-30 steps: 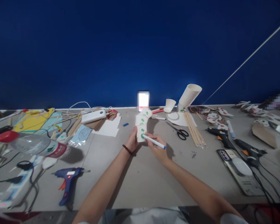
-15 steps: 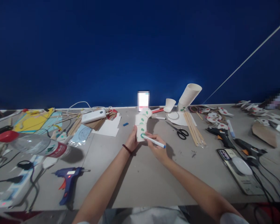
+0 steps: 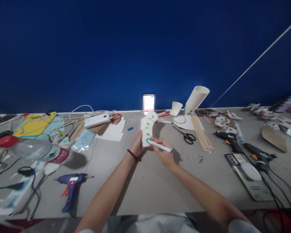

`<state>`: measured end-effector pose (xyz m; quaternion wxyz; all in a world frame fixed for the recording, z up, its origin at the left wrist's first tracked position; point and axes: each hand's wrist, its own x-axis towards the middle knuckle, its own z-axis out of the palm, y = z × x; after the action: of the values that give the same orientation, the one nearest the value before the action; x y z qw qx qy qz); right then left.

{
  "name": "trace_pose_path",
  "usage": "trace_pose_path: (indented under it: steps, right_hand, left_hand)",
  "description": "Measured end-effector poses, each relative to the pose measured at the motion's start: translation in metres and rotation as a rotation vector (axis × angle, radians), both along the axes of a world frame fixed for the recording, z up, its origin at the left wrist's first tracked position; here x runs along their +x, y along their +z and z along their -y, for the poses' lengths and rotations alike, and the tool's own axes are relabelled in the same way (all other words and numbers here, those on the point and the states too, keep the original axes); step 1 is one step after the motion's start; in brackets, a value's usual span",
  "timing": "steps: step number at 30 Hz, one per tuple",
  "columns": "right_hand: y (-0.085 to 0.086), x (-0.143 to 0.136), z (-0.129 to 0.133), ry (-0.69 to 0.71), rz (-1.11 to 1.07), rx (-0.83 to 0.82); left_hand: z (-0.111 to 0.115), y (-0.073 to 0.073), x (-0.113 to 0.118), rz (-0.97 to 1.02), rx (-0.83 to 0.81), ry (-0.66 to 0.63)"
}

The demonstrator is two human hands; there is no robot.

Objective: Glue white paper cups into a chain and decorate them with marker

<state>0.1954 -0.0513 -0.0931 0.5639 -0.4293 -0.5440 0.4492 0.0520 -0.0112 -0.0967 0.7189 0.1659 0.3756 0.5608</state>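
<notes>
My left hand [image 3: 137,145] is closed round the near end of a curved row of joined white paper cups [image 3: 146,124], which carry green leaf-like spots. A white marker with a blue end [image 3: 162,147] is pinched in my right hand [image 3: 165,155]; its tip touches a green patch on the nearest cup. The far end of the row bends to the right, close to a bright upright screen [image 3: 149,104]. To the left lies a small blue cap [image 3: 130,128], and a white pen [image 3: 164,122] rests to the right.
Scissors [image 3: 189,138], wooden sticks [image 3: 201,132], a leaning cup stack [image 3: 197,98] and a single cup [image 3: 176,108] are at right. Further right are black glue guns [image 3: 229,139] and a phone [image 3: 247,181]. At left are a blue glue gun [image 3: 72,187], bottle [image 3: 36,150] and power strip [image 3: 20,191].
Almost nothing differs. The view has shifted very slightly; both hands keep their grip, and the marker tip stays on the same green patch.
</notes>
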Motion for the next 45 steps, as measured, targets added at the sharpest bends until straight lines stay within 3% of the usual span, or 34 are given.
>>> trace_pose_path:
  steps: [23,45]
  right_hand:
    - [-0.0041,0.0006,-0.0011,-0.024,-0.015,-0.004]
    - [0.0015,0.0047,-0.0013,0.052,-0.016,0.013]
  left_hand:
    - [0.0002,0.0024,0.0014,-0.016,0.009,-0.026]
    - [-0.0001,0.0024,0.0027,-0.014,0.008,0.013]
